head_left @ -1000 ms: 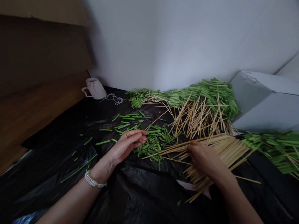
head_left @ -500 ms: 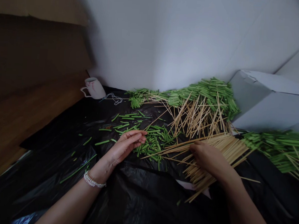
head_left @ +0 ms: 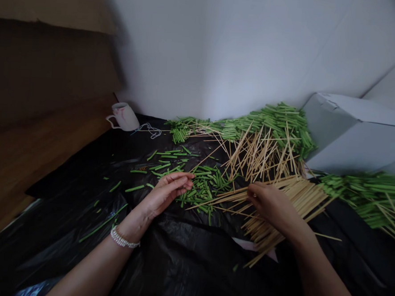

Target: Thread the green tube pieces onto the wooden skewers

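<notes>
A: Nearest us, the black sheet [head_left: 177, 263] spreads wrinkled beneath everything, presumably shielding whatever's under it!
B: And the bracelet [head_left: 123, 239] sits around the left wrist, clear of the fingers.
A: Now the wooden sticks [head_left: 306, 197], fanned under the right hand [head_left: 269, 204], a pale slip [head_left: 245, 244] poking out below them. Mostly lying one way, likely so they don't tangle!
B: That right grip is curled, thumb against forefinger. Pinching a stick? I can't tell from here.
A: Across to the left hand [head_left: 170, 188], palm turned inward, thumb and fingertips nearly together! Anything in that grip?
B: Can't tell; a stick end lies right by the fingertips. Cut green pieces [head_left: 206, 186] scatter just beyond, handy for both hands, I'd guess.
A: Farther right, a green heap [head_left: 365, 192]; farther back, crisscrossed sticks [head_left: 257, 156] reach out from a green bank [head_left: 276, 121] piled near the wall [head_left: 223, 56].
B: The white box [head_left: 339, 130] stands beside that bank, perhaps helping contain it, while the mug [head_left: 127, 118] and thread [head_left: 153, 131] sit far left, seemingly out of elbow range!
</notes>
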`<state>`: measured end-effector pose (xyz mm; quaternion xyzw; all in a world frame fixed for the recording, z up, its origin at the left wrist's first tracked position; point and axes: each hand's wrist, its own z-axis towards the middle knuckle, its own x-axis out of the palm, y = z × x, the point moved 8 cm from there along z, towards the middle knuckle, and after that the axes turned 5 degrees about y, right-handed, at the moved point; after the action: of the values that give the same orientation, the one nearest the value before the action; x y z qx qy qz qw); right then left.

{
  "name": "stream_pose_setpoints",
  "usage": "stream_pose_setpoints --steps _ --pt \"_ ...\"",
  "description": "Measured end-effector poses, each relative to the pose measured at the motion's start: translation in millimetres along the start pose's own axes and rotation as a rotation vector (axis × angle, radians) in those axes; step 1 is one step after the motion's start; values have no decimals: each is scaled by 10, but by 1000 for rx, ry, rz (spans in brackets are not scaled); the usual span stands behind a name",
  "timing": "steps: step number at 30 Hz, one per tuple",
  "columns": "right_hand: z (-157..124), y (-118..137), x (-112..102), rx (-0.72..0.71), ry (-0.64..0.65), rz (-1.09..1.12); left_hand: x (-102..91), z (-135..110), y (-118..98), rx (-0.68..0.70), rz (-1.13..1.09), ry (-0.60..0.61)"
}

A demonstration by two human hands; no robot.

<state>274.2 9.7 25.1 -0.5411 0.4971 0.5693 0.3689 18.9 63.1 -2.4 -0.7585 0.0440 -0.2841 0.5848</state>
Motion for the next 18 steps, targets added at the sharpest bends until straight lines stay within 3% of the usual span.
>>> stream_pose_setpoints --steps 5,8,12,18 --pt "-20 207 -85 -77 -123 -102 5 -6 0 3 12 -1" --pt "-77 479 -142 -227 -279 -161 12 -20 2 18 65 -6" --pt "-163 784 -126 -406 -435 -171 122 -54 -42 60 248 54" --pt "-235 969 -99 -517 -538 -152 326 -100 -59 93 582 183"
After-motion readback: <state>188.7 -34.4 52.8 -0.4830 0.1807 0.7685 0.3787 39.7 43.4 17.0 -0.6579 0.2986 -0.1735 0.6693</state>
